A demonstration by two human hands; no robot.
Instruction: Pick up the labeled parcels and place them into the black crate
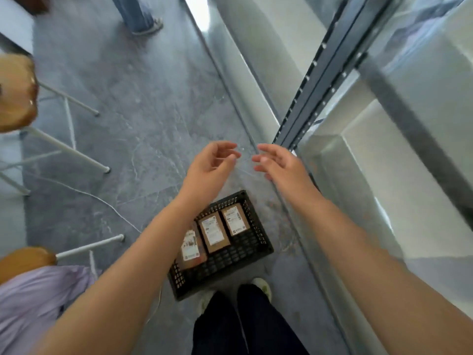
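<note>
A black lattice crate [258, 237] stands on the grey floor just in front of my feet. Three brown parcels with white labels lie flat in it: one at the left [192, 248], one in the middle [214, 233], one at the right [235, 219]. My left forearm covers part of the left parcel. Both hands hover well above the crate, held out in front of me. My left hand [211, 163] has its fingers loosely curled and apart, with nothing in it. My right hand [277, 161] faces it, fingers spread, also holding nothing.
A metal shelving rack with a dark slotted upright [304, 98] and pale shelves [409, 155] fills the right side. Wooden stools with white legs [15, 93] stand at the left, with a lilac cloth [38, 298]. A white cable [102, 201] trails across the floor. Another person's leg [138, 14] shows at the top.
</note>
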